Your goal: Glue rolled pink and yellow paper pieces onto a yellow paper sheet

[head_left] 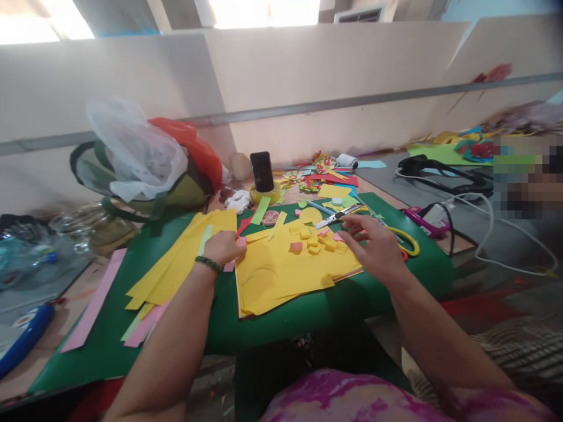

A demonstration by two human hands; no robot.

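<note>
My left hand (pixel 221 247), with a green bead bracelet on the wrist, is closed at the left edge of a stack of yellow paper (pixel 277 281). A small pink paper strip (pixel 241 242) shows at its fingertips. My right hand (pixel 376 243) is over the stack's right side, fingers bent and apart, holding nothing visible. Close to its fingertips lies a utility knife (pixel 338 216). Small folded yellow paper pieces (pixel 313 240) and an orange-red piece (pixel 296 247) are scattered on the stack. Yellow-handled scissors (pixel 407 241) are partly hidden behind my right hand.
A green mat (pixel 264 334) covers the table. Long yellow strips (pixel 176 258) and a pink strip (pixel 97 299) lie left. Behind are an upright phone (pixel 262 171), colourful paper flowers (pixel 324 164) and a bag (pixel 176 187). A person's hand, blurred, is at far right.
</note>
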